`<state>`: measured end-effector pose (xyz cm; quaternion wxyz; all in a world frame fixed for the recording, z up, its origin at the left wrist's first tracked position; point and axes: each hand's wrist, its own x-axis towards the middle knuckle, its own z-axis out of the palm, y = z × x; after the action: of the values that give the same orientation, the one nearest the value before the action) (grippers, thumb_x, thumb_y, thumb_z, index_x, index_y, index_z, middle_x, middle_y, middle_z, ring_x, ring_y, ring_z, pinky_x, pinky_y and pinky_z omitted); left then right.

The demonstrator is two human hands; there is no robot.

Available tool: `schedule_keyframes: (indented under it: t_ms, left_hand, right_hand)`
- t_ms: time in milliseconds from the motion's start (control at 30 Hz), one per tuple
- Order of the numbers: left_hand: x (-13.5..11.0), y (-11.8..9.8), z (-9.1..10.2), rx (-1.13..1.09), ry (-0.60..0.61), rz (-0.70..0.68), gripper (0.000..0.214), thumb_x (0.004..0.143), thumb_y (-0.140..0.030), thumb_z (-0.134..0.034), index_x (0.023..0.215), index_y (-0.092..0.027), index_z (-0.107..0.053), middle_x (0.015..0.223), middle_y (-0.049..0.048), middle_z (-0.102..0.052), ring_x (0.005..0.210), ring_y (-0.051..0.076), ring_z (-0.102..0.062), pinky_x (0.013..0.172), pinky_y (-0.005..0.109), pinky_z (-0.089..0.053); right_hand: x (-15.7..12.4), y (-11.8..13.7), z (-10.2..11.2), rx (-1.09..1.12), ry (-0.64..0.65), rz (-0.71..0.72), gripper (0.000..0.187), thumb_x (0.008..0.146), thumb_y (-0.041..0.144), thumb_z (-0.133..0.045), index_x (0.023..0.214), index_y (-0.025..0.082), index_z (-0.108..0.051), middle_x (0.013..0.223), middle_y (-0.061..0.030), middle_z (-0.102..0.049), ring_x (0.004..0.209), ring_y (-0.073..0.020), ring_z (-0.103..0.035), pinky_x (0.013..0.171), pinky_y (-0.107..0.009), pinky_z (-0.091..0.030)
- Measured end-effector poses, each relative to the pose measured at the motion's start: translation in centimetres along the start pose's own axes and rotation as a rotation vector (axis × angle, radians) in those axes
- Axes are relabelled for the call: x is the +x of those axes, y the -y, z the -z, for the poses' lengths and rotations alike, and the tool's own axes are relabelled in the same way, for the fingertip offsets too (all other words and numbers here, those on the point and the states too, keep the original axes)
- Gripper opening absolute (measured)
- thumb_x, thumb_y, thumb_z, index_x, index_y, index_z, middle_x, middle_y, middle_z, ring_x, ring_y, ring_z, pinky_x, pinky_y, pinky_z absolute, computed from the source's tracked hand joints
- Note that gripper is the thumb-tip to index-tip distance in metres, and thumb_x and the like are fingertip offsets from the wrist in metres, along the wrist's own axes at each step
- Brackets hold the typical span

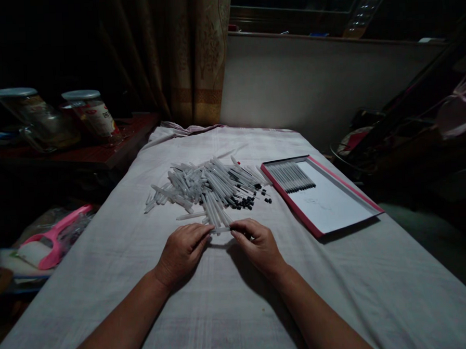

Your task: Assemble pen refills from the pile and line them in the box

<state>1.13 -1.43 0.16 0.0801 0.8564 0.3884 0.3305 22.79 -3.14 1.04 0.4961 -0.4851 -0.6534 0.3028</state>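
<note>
A translucent pen barrel [221, 230] lies level between my two hands. My left hand [185, 248] pinches its left end with thumb and fingertips. At its right end, the fingers of my right hand [259, 244] are closed on it, where something dark shows; its exact shape is too small to tell. Just beyond my fingers spreads a heap of pale pen barrels [194, 181]. Several small black pen caps [242, 201] are scattered at the heap's right front. To the right, a shallow red-edged box lid [338, 210] holds a row of pens with black ends [290, 176].
A pale checked cloth [216, 311] covers the table. On the left, a dark red side table [125, 143] carries a lidded jar [97, 116] and a pitcher [38, 117]. Below it is a pink-handled thing [56, 233]. A curtain [195, 56] hangs behind.
</note>
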Motion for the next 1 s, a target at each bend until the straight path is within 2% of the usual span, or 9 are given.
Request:
schedule_keyframes:
  t_ms: [133, 233, 367, 533, 633, 700, 867, 1000]
  left_hand:
    - [0.06, -0.11, 0.04, 0.0, 0.008, -0.014, 0.024, 0.095, -0.027, -0.053, 0.113, -0.019, -0.067, 0.097, 0.0076, -0.074, 0.089, 0.02, -0.069, 0.079, 0.034, -0.053]
    - [0.05, -0.11, 0.04, -0.007, 0.011, -0.031, 0.023, 0.094, -0.026, -0.054, 0.112, -0.019, -0.067, 0.097, 0.0073, -0.074, 0.089, 0.021, -0.069, 0.079, 0.034, -0.053]
    - [0.06, -0.15, 0.07, -0.008, 0.026, -0.03, 0.022, 0.094, -0.026, -0.054, 0.111, -0.02, -0.066, 0.098, 0.0072, -0.074, 0.089, 0.021, -0.069, 0.079, 0.035, -0.052]
    - [0.15, -0.2, 0.08, -0.016, 0.023, -0.012, 0.021, 0.094, -0.025, -0.054, 0.111, -0.019, -0.066, 0.099, 0.007, -0.074, 0.09, 0.021, -0.069, 0.079, 0.035, -0.051]
    - [0.17, -0.17, 0.0, -0.014, 0.024, -0.011, 0.021, 0.094, -0.024, -0.054, 0.111, -0.019, -0.066, 0.098, 0.0068, -0.074, 0.09, 0.021, -0.068, 0.079, 0.035, -0.052]
    - [0.17, -0.15, -0.03, -0.013, 0.031, -0.011, 0.021, 0.094, -0.024, -0.055, 0.11, -0.019, -0.066, 0.097, 0.0067, -0.074, 0.089, 0.021, -0.068, 0.079, 0.035, -0.052]
    - [0.14, -0.17, 0.04, -0.018, 0.031, -0.002, 0.021, 0.093, -0.024, -0.055, 0.111, -0.019, -0.066, 0.098, 0.0067, -0.074, 0.09, 0.021, -0.068, 0.079, 0.034, -0.051]
    - [0.12, -0.19, 0.08, -0.013, 0.038, 0.004, 0.021, 0.094, -0.024, -0.054, 0.11, -0.02, -0.066, 0.097, 0.0064, -0.074, 0.089, 0.02, -0.068, 0.079, 0.034, -0.051]
  right_hand:
    - [-0.04, -0.43, 0.05, -0.066, 0.018, 0.068, 0.015, 0.082, 0.02, -0.06, 0.088, 0.02, -0.074, 0.082, -0.0056, -0.073, 0.07, -0.0164, -0.065, 0.067, -0.027, -0.05]
    - [-0.01, -0.81, 0.13, -0.143, 0.052, 0.065, 0.017, 0.086, 0.026, -0.058, 0.082, 0.019, -0.073, 0.078, -0.0059, -0.073, 0.071, -0.0168, -0.066, 0.067, -0.026, -0.049]
    - [-0.06, -0.99, 0.28, -0.241, 0.153, 0.006, 0.035, 0.092, 0.034, -0.047, 0.065, 0.02, -0.064, 0.062, -0.0032, -0.065, 0.06, -0.015, -0.061, 0.059, -0.024, -0.045]
    - [-0.21, -0.68, 0.31, -0.106, 0.155, -0.056, 0.017, 0.087, 0.031, -0.053, 0.095, 0.019, -0.063, 0.078, -0.0022, -0.068, 0.066, -0.0143, -0.063, 0.061, -0.023, -0.047]
    - [-0.2, -0.56, 0.35, -0.142, 0.146, -0.026, 0.014, 0.087, 0.029, -0.052, 0.087, 0.019, -0.063, 0.074, -0.0014, -0.067, 0.065, -0.014, -0.061, 0.062, -0.023, -0.047]
    - [-0.17, -0.57, 0.41, -0.164, 0.158, -0.031, 0.019, 0.089, 0.031, -0.05, 0.08, 0.02, -0.063, 0.069, -0.0013, -0.066, 0.063, -0.0142, -0.061, 0.061, -0.023, -0.046]
    - [-0.21, -0.78, 0.56, -0.122, 0.179, -0.041, 0.017, 0.086, 0.029, -0.054, 0.099, 0.02, -0.061, 0.078, -0.0017, -0.069, 0.066, -0.0145, -0.063, 0.062, -0.024, -0.047]
    - [-0.21, -0.94, 0.61, -0.159, 0.167, -0.026, 0.014, 0.088, 0.028, -0.05, 0.085, 0.02, -0.061, 0.075, -0.002, -0.068, 0.069, -0.0149, -0.063, 0.066, -0.025, -0.047]
